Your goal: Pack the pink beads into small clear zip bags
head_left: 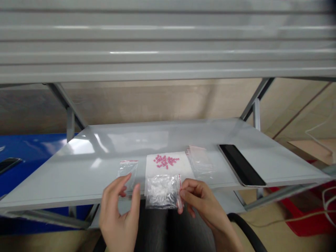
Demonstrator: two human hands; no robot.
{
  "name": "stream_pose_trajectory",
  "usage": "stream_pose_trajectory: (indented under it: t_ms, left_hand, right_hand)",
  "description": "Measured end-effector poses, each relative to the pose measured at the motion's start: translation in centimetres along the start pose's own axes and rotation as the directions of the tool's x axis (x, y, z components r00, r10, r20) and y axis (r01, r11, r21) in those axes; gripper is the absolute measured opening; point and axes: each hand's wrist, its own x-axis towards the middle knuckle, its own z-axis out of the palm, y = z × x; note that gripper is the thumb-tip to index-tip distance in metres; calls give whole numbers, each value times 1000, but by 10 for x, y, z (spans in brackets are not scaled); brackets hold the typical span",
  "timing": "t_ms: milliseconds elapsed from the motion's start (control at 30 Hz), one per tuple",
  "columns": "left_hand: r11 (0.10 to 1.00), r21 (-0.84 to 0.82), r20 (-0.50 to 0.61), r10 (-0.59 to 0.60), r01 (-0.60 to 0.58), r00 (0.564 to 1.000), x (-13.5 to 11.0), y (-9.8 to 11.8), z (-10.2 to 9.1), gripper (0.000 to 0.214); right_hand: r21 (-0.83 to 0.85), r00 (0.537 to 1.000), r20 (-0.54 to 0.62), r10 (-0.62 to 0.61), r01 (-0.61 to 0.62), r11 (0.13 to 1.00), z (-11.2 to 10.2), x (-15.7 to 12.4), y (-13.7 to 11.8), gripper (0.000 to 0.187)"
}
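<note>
**Zip bag (162, 191) pinched at the front edge of the worktop (78, 175)**

Grey worktop fills the middle of the view under a slatted shelf. On its right side lies a black tablet (241, 164), face up and well apart from the hands. A white sheet (170, 171) sits near the front edge at the centre.

The left hand (119, 213) hovers just beside the filled zip bag. Its fingers are loosely spread and grip nothing, and the fingertips reach onto an empty zip bag (127, 168) lying flat on the worktop. The right hand (202, 203) has thumb and forefinger closed on the filled bag's right edge, by the red seal strip (180, 183).

That bag overhangs the front edge below the sheet, crinkled and packed with small pale pieces too blurred to name. It looks light, soft and slick, so the stiffer seal strip or the corners seem the surest places to hold it.

A loose stack of empty bags (201, 161) lies right of the sheet. Small pink beads (166, 160) are scattered on the sheet's far half and would likely roll at a nudge.
</note>
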Motion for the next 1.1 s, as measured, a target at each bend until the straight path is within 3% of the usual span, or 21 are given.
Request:
stream_pose_trajectory:
  t_ms: [67,133,200,267,367,433,633,733,800,867,967,1033,1100]
  left_hand:
    - [999,-35,23,-9,9,1000,-2,8,-5,22]
    - [985,-147,245,-53,91,968,-7,15,-6,8]
    - [963,-204,500,-54,178,864,-14,20,-4,16]
    - [944,-218,649,-50,249,759,-21,21,0,32]
    - [884,-220,768,-104,413,632,-29,21,4,40]
    - [849,-219,805,-121,480,581,-30,22,4,40]
    - [907,-220,794,-48,360,606,-21,26,-2,39]
    - [932,-208,809,-7,298,588,-19,28,-4,31]
    - [955,-203,793,31,216,609,-20,27,-3,24]
    - [977,-176,743,54,117,667,-24,26,-1,22]
    - [993,-109,604,26,51,797,-29,26,1,25]
    - [995,-95,509,13,41,861,-28,27,-1,29]
    - [989,-147,456,75,-9,887,-24,28,-3,24]
  right_hand:
    - [12,1000,9,13,-13,1000,6,0,2,36]
    - [12,999,30,29,-30,999,15,0,4,37]
    - [7,996,72,56,-56,998,24,-2,6,37]
    - [10,988,130,83,-85,996,31,-6,6,38]
    - [36,970,217,111,-122,992,34,-11,4,36]
    - [53,960,254,117,-135,990,32,-12,2,35]
    - [66,954,285,92,-116,991,23,-10,3,29]
    - [-25,970,228,87,-84,996,23,-12,3,24]
    - [-168,986,157,49,-23,985,27,-14,1,18]
    - [-367,996,83,-43,71,927,31,-16,-1,17]
    - [-604,978,-38,-204,140,784,37,-16,-4,18]
    - [-660,959,-114,-259,121,742,38,-15,-6,18]
    - [-648,954,-145,-263,109,753,37,-15,-8,18]
